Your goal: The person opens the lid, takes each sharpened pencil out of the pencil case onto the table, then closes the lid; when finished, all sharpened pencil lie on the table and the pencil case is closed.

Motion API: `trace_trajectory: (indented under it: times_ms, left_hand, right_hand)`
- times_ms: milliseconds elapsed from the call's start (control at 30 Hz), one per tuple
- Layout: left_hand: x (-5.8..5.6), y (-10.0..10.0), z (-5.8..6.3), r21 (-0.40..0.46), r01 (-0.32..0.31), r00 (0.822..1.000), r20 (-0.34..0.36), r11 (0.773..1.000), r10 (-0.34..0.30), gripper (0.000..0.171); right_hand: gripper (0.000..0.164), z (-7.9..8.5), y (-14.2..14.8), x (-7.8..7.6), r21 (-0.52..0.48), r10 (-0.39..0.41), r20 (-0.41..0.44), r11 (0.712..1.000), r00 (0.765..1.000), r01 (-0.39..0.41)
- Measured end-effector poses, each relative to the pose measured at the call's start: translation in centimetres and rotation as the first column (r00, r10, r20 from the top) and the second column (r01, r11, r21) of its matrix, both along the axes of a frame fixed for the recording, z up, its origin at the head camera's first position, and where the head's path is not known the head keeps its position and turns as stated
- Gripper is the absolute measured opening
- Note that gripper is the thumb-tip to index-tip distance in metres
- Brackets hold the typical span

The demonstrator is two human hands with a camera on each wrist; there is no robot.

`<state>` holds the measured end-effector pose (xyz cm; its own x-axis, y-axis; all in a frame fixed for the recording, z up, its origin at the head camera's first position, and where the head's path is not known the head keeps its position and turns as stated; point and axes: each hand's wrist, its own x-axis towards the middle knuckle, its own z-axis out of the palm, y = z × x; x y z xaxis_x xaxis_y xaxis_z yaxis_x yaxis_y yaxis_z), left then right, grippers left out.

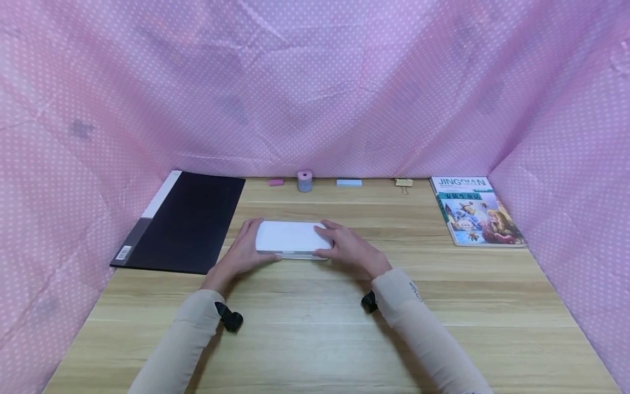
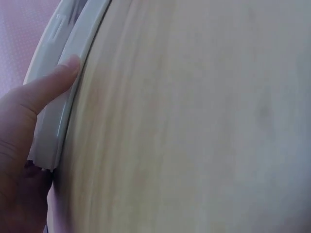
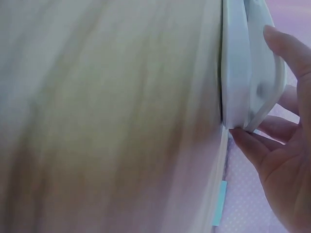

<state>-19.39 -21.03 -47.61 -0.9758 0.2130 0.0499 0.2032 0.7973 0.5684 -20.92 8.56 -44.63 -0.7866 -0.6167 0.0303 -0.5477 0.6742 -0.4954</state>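
Note:
A white plastic pencil case (image 1: 287,235) lies flat on the wooden table (image 1: 305,328), its long side facing me. My left hand (image 1: 244,250) grips its left end, the thumb along the front edge; in the left wrist view that thumb (image 2: 56,83) presses on the lower shell. At the other end my right hand (image 1: 350,249) holds the lid, with fingers on the top and the thumb at the front. The right wrist view shows a narrow gap between lid (image 3: 262,63) and base (image 3: 236,73). Whatever is inside the case is hidden.
Left lies a black folder (image 1: 189,219). Along the back stand a pink eraser (image 1: 276,182), a pink-and-grey cylinder with a hole on top (image 1: 304,181), a light blue block (image 1: 349,183) and a yellow binder clip (image 1: 404,183). A book (image 1: 474,213) lies right. Pink dotted cloth (image 1: 315,98) surrounds the table.

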Motion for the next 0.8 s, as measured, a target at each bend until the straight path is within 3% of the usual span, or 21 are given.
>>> trace_trajectory:
  times_ms: [267, 500, 667, 800]
  left_hand:
    - [0.0, -0.8, 0.4, 0.062, 0.055, 0.993, 0.105, 0.997, -0.062, 0.098]
    - [-0.1, -1.4, 0.5, 0.191, -0.004, 0.993, 0.119, 0.981, -0.019, 0.106]
    - [-0.2, -1.5, 0.4, 0.26, -0.019, 0.99, 0.14, 0.965, -0.018, 0.115]
    - [-0.3, -1.6, 0.2, 0.272, -0.025, 0.99, 0.139, 0.962, -0.013, 0.106]
  right_hand:
    - [0.07, -0.2, 0.3, -0.4, -0.09, -0.014, 0.069, 0.996, 0.998, 0.02]
    - [0.063, -0.3, 0.7, -1.3, -0.186, -0.052, 0.163, 0.979, 0.985, 0.082]
    - [0.055, -0.2, 0.2, -2.5, -0.29, -0.142, 0.223, 0.935, 0.964, 0.205]
    - [0.059, -0.1, -0.2, -3.3, -0.346, -0.22, 0.293, 0.883, 0.93, 0.318]
